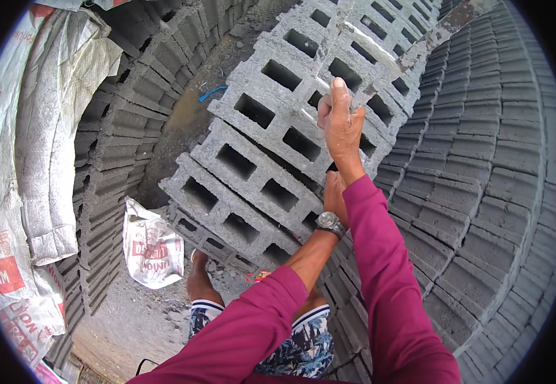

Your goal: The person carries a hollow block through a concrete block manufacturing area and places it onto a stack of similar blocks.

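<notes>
Block stacks point(483, 166): grey concrete, ranked in long rows to the right and again at the left point(118, 134), a dirt lane between them.

Sacks point(47, 128): white woven bags, some with red print, piled at the left edge; one smaller crumpled sack point(153, 246) lay on the ground below.

Hollow blocks point(271, 147): a tilted row of grey two-cell blocks at centre, cells facing up, directly before the person.

Right hand point(342, 125): raised over the blocks, fingers curled closed around a thin grey strip point(419, 48), possibly a mortar-crusted lath, that ran off to the upper right.

Left hand point(334, 195): pressed against the row's right side, largely hidden by the right forearm; grip could not be told.

Wristwatch point(330, 222): metal, on the left wrist.
</notes>
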